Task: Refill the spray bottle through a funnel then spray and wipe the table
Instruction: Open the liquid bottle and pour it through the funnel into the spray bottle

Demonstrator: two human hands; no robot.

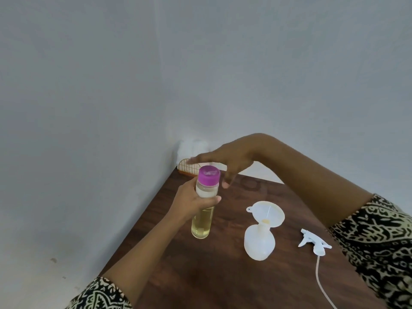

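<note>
My left hand point(192, 200) grips a clear refill bottle point(201, 224) of pale yellow liquid, held upright above the brown wooden table point(223, 275). Its purple cap point(209, 175) is on. My right hand point(225, 162) hovers just above and behind the cap, fingers spread, holding nothing. To the right, a white spray bottle point(259, 243) stands on the table without its head, and a white funnel point(266, 214) sits in its neck. The white trigger spray head point(313, 241) lies on the table further right, its dip tube point(323, 286) trailing toward me.
A small wire rack with a wooden base point(189, 168) stands at the table's far corner against the grey wall point(200, 74). The table's left edge runs diagonally beside the wall.
</note>
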